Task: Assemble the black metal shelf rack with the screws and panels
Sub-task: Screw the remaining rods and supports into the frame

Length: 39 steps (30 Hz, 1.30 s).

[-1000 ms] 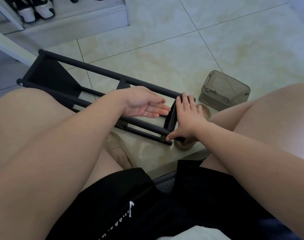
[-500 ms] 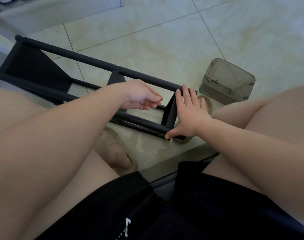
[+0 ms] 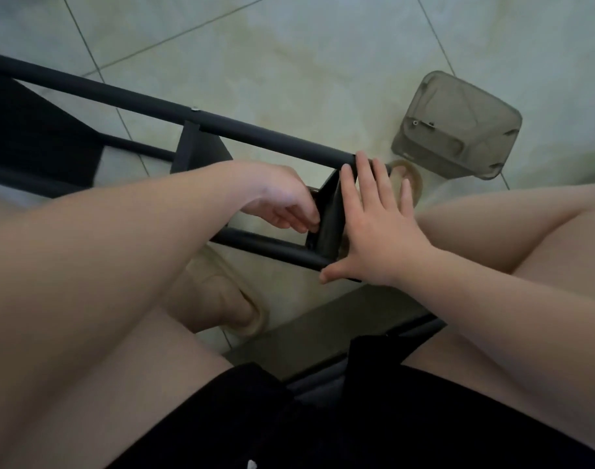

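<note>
On the tiled floor [image 3: 289, 62], between the knees: black shelf rack [image 3: 255, 133], lying sideways. Right hand [image 3: 373, 228] is bracing the end panel [image 3: 329, 214], fingers straight; left hand [image 3: 275, 201] is curling at its inner face, hold indiscernible. Probable risk: bracing easing, panel shifting, joint misaligning.

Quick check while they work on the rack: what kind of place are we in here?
Probably a home, indoors, down at floor level: a glossy tiled floor with grout lines, beige slippers of the house kind, and the black rack lying on the tiles near a smoky plastic box.
</note>
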{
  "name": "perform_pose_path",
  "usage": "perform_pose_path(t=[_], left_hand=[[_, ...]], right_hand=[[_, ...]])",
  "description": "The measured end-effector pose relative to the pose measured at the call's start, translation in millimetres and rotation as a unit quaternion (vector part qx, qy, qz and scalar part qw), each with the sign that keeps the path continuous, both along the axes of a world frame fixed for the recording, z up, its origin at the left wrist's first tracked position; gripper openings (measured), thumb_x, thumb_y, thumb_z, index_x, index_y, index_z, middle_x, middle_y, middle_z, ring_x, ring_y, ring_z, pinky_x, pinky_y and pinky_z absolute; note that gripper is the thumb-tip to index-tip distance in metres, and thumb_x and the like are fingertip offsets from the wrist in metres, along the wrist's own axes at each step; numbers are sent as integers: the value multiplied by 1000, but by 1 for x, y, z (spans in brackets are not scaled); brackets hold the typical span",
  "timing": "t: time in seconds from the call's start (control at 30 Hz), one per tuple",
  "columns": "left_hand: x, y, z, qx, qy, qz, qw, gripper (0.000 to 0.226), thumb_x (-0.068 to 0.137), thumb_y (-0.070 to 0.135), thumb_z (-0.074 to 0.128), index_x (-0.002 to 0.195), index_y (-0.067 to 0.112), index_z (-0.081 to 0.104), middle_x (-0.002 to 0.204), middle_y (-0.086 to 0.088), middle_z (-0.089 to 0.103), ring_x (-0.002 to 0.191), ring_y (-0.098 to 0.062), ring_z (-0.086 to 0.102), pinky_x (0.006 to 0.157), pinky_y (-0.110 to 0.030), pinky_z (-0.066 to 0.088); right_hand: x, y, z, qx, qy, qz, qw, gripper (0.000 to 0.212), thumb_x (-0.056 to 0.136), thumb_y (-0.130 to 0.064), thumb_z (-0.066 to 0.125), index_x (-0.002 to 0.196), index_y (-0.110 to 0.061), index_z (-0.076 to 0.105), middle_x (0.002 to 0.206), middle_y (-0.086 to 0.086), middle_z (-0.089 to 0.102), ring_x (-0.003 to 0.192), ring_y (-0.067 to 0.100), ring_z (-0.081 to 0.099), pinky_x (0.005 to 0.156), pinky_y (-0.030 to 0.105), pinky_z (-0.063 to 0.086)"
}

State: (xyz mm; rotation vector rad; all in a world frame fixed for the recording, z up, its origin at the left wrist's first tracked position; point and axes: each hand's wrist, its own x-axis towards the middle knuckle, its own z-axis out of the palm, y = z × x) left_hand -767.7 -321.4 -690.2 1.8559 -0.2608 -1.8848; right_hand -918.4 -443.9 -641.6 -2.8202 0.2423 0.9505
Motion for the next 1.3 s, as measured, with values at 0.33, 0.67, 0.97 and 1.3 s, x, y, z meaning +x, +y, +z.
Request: perform_pose_path(t=[0.33,0.67,0.97,1.3], left_hand=[[-11,-21,-17,43,87,-115,989,13,88,6,67,84,17,73,80,2,76,67,-6,70,64,-21,44],[-18,-27,-17,78,93,-120,985,11,91,9,63,97,11,72,77,2,71,68,-8,63,67,-21,44],[-20,-24,-16,88,115,-99,985,13,92,11,62,101,12,71,84,0,70,75,-11,63,74,-24,46],[-19,-24,-19,62,125,-68,988,20,92,-2,58,109,5,65,108,-12,62,81,-14,62,80,-24,50]], right_hand=[[0,1,0,11,-7,-12,1000,160,55,-85,73,155,-10,-26,161,11,-37,151,34,-29,121,62,-6],[1,3,5,16,3,-18,1000,160,56,-84,75,156,-9,-26,161,12,-37,151,34,-30,121,63,-6],[2,3,8,16,8,-18,1000,161,56,-84,75,155,-9,-27,161,12,-38,151,34,-31,121,62,-7],[3,4,7,12,10,-18,1000,161,56,-83,75,155,-10,-27,160,12,-39,151,34,-31,121,62,-7]])
